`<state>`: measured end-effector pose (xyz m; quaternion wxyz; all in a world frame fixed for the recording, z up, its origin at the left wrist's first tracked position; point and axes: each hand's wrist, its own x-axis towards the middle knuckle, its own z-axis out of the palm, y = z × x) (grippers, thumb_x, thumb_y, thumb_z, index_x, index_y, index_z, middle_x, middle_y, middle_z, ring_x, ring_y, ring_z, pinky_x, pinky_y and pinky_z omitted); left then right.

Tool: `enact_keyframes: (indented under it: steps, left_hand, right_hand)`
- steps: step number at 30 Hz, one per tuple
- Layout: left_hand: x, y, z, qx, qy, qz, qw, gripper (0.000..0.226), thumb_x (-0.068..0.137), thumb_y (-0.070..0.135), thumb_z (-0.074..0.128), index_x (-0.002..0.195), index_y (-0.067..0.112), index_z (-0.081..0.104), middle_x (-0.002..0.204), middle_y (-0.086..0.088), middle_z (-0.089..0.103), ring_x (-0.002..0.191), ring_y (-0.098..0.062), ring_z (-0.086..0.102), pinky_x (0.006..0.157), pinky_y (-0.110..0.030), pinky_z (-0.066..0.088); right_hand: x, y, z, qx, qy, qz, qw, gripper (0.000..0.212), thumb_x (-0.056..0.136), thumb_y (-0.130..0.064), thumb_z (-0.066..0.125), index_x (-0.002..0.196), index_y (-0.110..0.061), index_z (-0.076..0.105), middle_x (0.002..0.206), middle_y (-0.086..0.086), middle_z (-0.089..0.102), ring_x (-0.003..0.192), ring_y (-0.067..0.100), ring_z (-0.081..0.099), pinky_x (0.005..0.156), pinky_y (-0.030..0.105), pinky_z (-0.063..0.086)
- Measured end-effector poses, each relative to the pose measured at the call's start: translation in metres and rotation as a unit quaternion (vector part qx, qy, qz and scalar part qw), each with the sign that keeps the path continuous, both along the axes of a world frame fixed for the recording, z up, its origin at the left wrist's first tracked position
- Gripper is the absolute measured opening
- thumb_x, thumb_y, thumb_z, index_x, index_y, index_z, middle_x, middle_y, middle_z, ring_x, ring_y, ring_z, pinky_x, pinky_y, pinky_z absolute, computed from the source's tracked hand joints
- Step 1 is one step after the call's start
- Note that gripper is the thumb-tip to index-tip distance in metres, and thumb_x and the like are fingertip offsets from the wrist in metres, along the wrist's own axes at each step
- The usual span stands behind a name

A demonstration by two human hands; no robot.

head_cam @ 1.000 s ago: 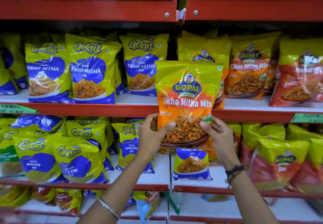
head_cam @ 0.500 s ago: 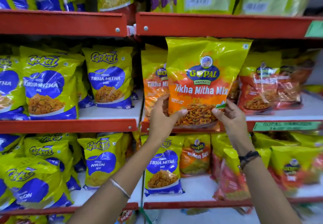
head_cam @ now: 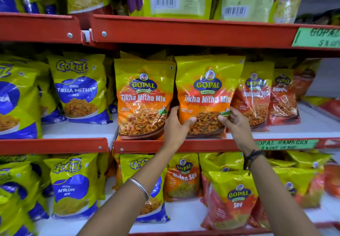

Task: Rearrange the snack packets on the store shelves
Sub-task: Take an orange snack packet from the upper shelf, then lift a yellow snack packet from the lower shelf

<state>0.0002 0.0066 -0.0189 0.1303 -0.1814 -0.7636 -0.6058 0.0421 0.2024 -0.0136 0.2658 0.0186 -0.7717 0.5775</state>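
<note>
Both hands grip lower corners of Gopal Tikha Mitha Mix packet (head_cam: 207, 95), upright on middle shelf (head_cam: 184, 145). Left hand (head_cam: 174, 125) at bottom-left corner, thumb across front; right hand (head_cam: 237, 123) at bottom-right. Matching packet (head_cam: 143, 99) just beside on left, red Gopal packet (head_cam: 254, 97) touching on right. Blue-yellow Gokul packets (head_cam: 79, 90) further left. Green price tag (head_cam: 287, 144) on shelf edge.

Two bare forearms are seen, with no sleeves reaching into view. A thin, plain silver metal bangle (head_cam: 141, 188) is worn loosely on the left forearm, a little below the wrist. A dark, black cord bracelet (head_cam: 254, 155), made up of several thin strands with a small knot, is worn around the right wrist. Short, unpainted nails are shown on the fingers (head_cam: 191, 120).
</note>
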Motion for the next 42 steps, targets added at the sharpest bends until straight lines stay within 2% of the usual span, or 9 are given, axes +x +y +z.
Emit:
enact_keyframes:
  steps: [9, 12, 17, 21, 26, 29, 33, 37, 42]
  left_hand:
    - [-0.009, 0.01, -0.005, -0.084, -0.018, 0.051, 0.995, 0.066, 0.089, 0.039, 0.058, 0.142, 0.012, 0.03, 0.105, -0.008, 0.064, 0.087, -0.023, 0.061, 0.067, -0.033, 0.049]
    - [0.001, 0.006, -0.013, -0.033, 0.006, 0.046, 0.998, 0.057, 0.089, 0.03, 0.059, 0.138, 0.015, 0.033, 0.134, -0.008, 0.053, 0.119, -0.023, 0.052, 0.099, -0.045, 0.047]
    - [0.044, -0.029, -0.038, 0.131, 0.108, 0.054, 0.984, 0.034, 0.092, 0.014, 0.052, 0.126, 0.016, 0.05, 0.132, -0.003, 0.055, 0.124, -0.011, 0.05, 0.099, -0.024, 0.046]
    - [0.06, -0.069, -0.096, 0.138, 0.107, 0.15, 0.973, 0.026, 0.091, 0.014, 0.049, 0.117, 0.017, 0.052, 0.119, -0.009, 0.057, 0.112, -0.01, 0.054, 0.09, -0.016, 0.043]
    - [0.052, -0.123, -0.185, 0.063, -0.023, 0.21, 0.975, 0.045, 0.083, 0.033, 0.048, 0.125, 0.017, 0.043, 0.128, -0.01, 0.048, 0.121, -0.022, 0.045, 0.106, -0.047, 0.037]
    - [0.039, -0.147, -0.225, 0.033, -0.145, 0.182, 0.972, 0.065, 0.07, 0.019, 0.057, 0.131, 0.019, 0.036, 0.134, -0.007, 0.041, 0.128, -0.027, 0.04, 0.111, -0.054, 0.032]
    - [0.029, -0.167, -0.247, 0.001, -0.218, 0.066, 0.974, 0.064, 0.061, 0.015, 0.072, 0.113, 0.037, 0.044, 0.122, -0.003, 0.055, 0.115, -0.018, 0.054, 0.103, -0.04, 0.044]
    - [0.022, -0.182, -0.256, -0.09, -0.267, 0.002, 0.959, 0.064, 0.077, 0.0, 0.071, 0.132, 0.012, 0.041, 0.117, 0.001, 0.056, 0.109, -0.017, 0.055, 0.08, -0.018, 0.04]
    - [0.022, -0.2, -0.26, -0.113, -0.288, -0.006, 0.951, 0.062, 0.07, 0.005, 0.078, 0.126, 0.01, 0.051, 0.107, -0.001, 0.065, 0.095, -0.014, 0.06, 0.073, -0.018, 0.046]
  right_hand:
    - [-0.017, -0.003, -0.017, 0.023, -0.05, -0.055, 0.997, 0.087, 0.074, -0.067, 0.061, 0.136, -0.007, 0.048, 0.134, 0.013, 0.059, 0.125, 0.025, 0.054, 0.106, 0.046, 0.044]
    - [0.0, -0.021, -0.023, 0.011, 0.006, -0.141, 0.99, 0.058, 0.087, -0.04, 0.063, 0.133, -0.008, 0.05, 0.134, 0.01, 0.057, 0.124, 0.022, 0.052, 0.104, 0.037, 0.043]
    - [0.046, -0.074, -0.06, -0.014, 0.136, -0.16, 0.978, 0.028, 0.089, -0.024, 0.06, 0.115, -0.014, 0.06, 0.117, 0.002, 0.062, 0.113, 0.011, 0.055, 0.098, 0.021, 0.04]
    - [0.064, -0.11, -0.123, -0.049, 0.039, -0.077, 0.995, 0.018, 0.089, -0.022, 0.062, 0.107, -0.022, 0.061, 0.107, -0.003, 0.067, 0.104, 0.008, 0.062, 0.089, 0.021, 0.047]
    - [0.052, -0.145, -0.196, -0.05, -0.115, -0.009, 0.992, 0.032, 0.087, -0.001, 0.062, 0.097, -0.03, 0.057, 0.097, 0.0, 0.066, 0.086, -0.003, 0.063, 0.077, 0.018, 0.048]
    - [0.03, -0.165, -0.23, -0.063, -0.241, 0.042, 0.968, 0.031, 0.085, -0.01, 0.068, 0.107, -0.026, 0.052, 0.115, 0.008, 0.062, 0.106, 0.018, 0.059, 0.086, 0.025, 0.046]
    - [0.01, -0.182, -0.257, -0.055, -0.322, 0.094, 0.941, 0.075, 0.076, -0.036, 0.076, 0.138, -0.015, 0.039, 0.137, -0.005, 0.049, 0.126, 0.015, 0.047, 0.104, 0.037, 0.042]
    - [0.002, -0.189, -0.265, -0.071, -0.331, 0.116, 0.934, 0.06, 0.082, -0.013, 0.073, 0.133, -0.019, 0.041, 0.121, -0.007, 0.057, 0.109, 0.011, 0.057, 0.073, 0.008, 0.048]
    - [0.011, -0.192, -0.276, -0.075, -0.293, 0.087, 0.949, 0.048, 0.08, -0.011, 0.074, 0.124, -0.016, 0.055, 0.118, 0.006, 0.068, 0.103, 0.015, 0.067, 0.074, 0.017, 0.052]
